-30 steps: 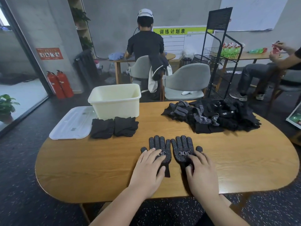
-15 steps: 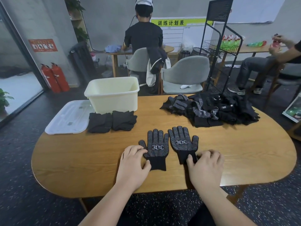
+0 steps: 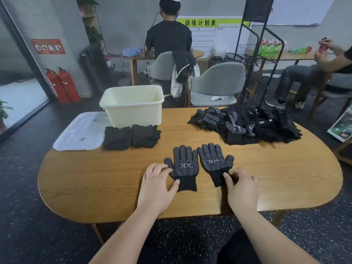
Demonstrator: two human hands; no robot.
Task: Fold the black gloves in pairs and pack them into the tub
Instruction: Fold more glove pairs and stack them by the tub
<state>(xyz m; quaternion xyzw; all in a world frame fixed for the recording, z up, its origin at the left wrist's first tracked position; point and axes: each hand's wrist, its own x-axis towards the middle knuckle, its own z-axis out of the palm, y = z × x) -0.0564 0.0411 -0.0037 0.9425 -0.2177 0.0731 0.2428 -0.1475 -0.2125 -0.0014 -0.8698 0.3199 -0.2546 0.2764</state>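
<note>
Hands come first. The left hand [image 3: 158, 185] lies relaxed and open, its thumb on the cuff of the tub-side glove [image 3: 183, 166] and its fingers at that glove's thumb, gripping nothing. The right hand [image 3: 242, 189] has its fingers curled at the cuff of the far-side glove [image 3: 214, 162] with the thumb on top. It seems to pinch the cuff's edge, though the grip is small in the view. Both gloves lie flat on the worktop [image 3: 285, 168], dotted palms up, side by side and just apart. They sit nearer the person than the tub [image 3: 133, 111] and a little to its right.

Two folded bundles [image 3: 131, 137] lie right against the tub's front wall, touching each other. They are outside the tub, not in it. The tub's upper inner walls look bare, but its floor is hidden behind the front wall, so I cannot tell whether anything is packed. The lid [image 3: 82, 130] rests flat just to the tub's left. To the tub's right and well apart from it, a loose heap of black gloves [image 3: 247, 126] sprawls across the worktop.

By my reading the job is in its early part. Two pairs appear to be folded, and a third is laid out matched but not yet folded. The heap, which looks like many more gloves, is untouched. Left to do are folding this pair, working through the heap, moving every bundle into the tub and probably fitting the lid.
</note>
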